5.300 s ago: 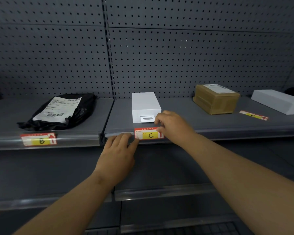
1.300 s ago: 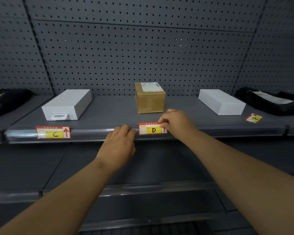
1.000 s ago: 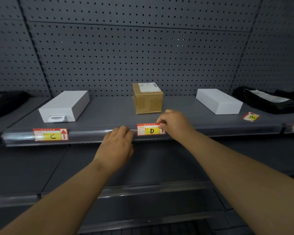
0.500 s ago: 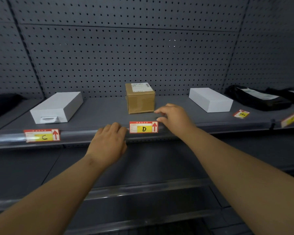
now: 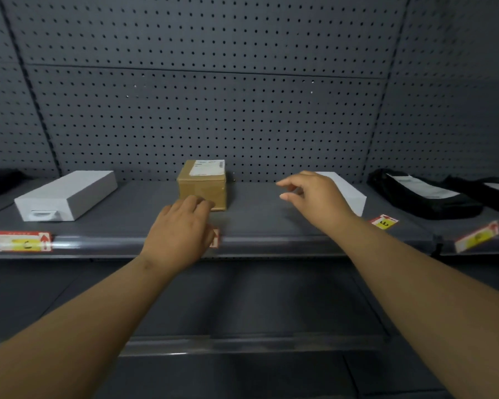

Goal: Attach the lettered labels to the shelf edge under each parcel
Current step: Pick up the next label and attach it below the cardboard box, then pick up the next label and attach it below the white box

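D label fixed on shelf edge, under brown parcel.
Both hands off it since 0.5 s ago: left hand loose, empty, covering it; right hand lifted, fingers apart, empty, heading toward E label, lying loose beside white box. Next: E.

Cardboard box mid-shelf, between two flat boxes; label E loose at right.

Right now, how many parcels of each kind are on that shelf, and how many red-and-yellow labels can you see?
White boxes: 2
Brown cardboard box: 1
Black mailer bags: 2 clearly seen at right; a dark shape at far left is unclear
Red-and-yellow labels: 4
Total: 5 parcels, 4 labels
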`<action>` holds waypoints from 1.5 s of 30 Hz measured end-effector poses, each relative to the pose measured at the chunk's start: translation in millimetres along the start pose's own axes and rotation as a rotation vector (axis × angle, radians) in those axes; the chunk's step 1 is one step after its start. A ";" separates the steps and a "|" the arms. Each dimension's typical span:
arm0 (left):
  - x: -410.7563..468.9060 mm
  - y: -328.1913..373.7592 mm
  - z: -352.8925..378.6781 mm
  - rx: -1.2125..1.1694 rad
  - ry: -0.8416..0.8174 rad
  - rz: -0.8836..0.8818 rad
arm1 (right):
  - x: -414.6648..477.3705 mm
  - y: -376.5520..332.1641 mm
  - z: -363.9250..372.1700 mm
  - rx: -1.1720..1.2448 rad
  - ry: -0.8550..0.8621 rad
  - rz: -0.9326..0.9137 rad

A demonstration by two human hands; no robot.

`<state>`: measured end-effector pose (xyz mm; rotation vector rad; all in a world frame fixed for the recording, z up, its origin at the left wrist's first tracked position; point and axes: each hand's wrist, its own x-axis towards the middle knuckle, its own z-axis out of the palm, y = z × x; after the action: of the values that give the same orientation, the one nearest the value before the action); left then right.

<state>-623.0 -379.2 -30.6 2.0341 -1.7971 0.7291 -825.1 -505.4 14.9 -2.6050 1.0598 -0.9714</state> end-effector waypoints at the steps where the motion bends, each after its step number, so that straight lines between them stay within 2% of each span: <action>1: 8.9 14.6 0.7 0.000 0.008 0.014 | -0.2 12.2 -10.8 0.001 0.015 0.018; 8: 56.3 120.5 16.1 -0.040 0.059 0.058 | -15.6 112.2 -80.6 -0.085 0.048 0.173; 11: 69.7 155.4 27.8 -0.053 0.073 0.042 | -23.6 148.1 -93.2 -0.120 -0.039 0.260; 16: 78.4 198.2 42.9 -0.046 0.040 0.026 | -26.8 191.2 -93.8 -0.210 -0.282 0.364; 22: 82.4 209.7 52.7 -0.014 -0.013 0.016 | -14.7 209.1 -78.9 -0.316 -0.487 0.368; 33: 88.3 198.3 50.1 0.057 -0.055 0.027 | 7.6 204.3 -72.7 -0.289 -0.656 0.523; 40: 85.4 196.2 46.1 0.038 -0.084 0.028 | 5.6 209.6 -82.5 -0.165 -0.610 0.588; 45: 80.0 198.0 43.5 -0.001 -0.054 0.067 | -1.4 217.8 -78.6 0.069 -0.364 0.638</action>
<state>-805.3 -498.5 -37.5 2.0199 -1.9028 0.6977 -998.2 -657.6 -6.8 -2.0417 1.5549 -0.3611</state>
